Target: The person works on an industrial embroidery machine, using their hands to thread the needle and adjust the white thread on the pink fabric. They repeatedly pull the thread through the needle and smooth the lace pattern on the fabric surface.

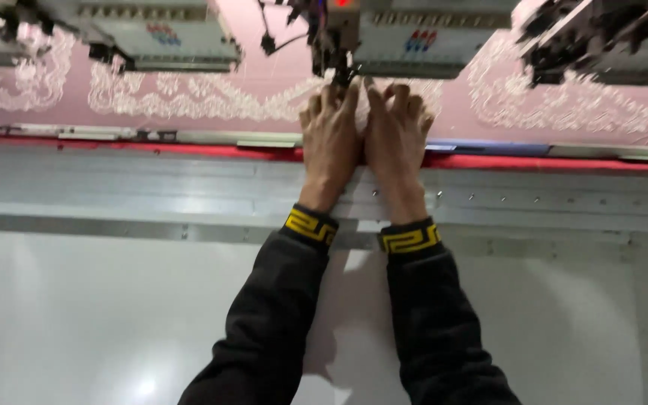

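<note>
Both hands lie side by side, the left hand [329, 142] and right hand [397, 139] each with its grip flat and fingers together on the pink embroidered cloth [264, 90], fingertips pointing to 12 o'clock, just beneath the embroidery head [335, 37].

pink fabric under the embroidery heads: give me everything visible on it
The pink fabric lies flat and stretched across the machine bed, running the frame's full width. White lace-like embroidery repeats along it in scalloped bands. A red strip borders its near edge. The left hand and right hand press on it side by side, fingertips just below the middle embroidery head.
</note>
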